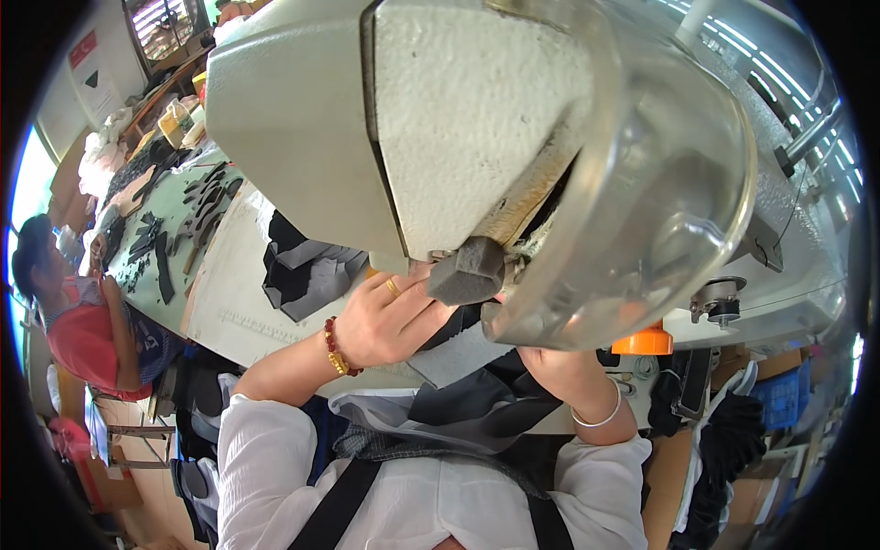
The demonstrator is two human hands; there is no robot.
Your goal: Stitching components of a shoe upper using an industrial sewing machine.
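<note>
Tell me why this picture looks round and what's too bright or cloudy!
Head view: fisheye lens, so edges bend and corners go black; the opening at left is washed out; the clear cover has cloudy glare; the left hand looks fairly sharp.

sewing workshop | machine head (293, 119) | dark fabric pieces (477, 400) | worktable (229, 307)

White blouse (440, 509) across bottom of frame, thin, lightly crinkled fabric. Loose white sleeves (261, 458), softly creased, ending near elbows. Two broad, flat black straps (337, 504) over blouse, one lower left of centre, other lower right. Left hand (380, 323), near centre of frame: gold-coloured ring (392, 287) on finger; at wrist, bracelet (333, 346), dark-red beads, gold-coloured pieces. Right hand (564, 371), right of centre: thin, plain silver-coloured bangle (596, 421) at wrist.
</note>
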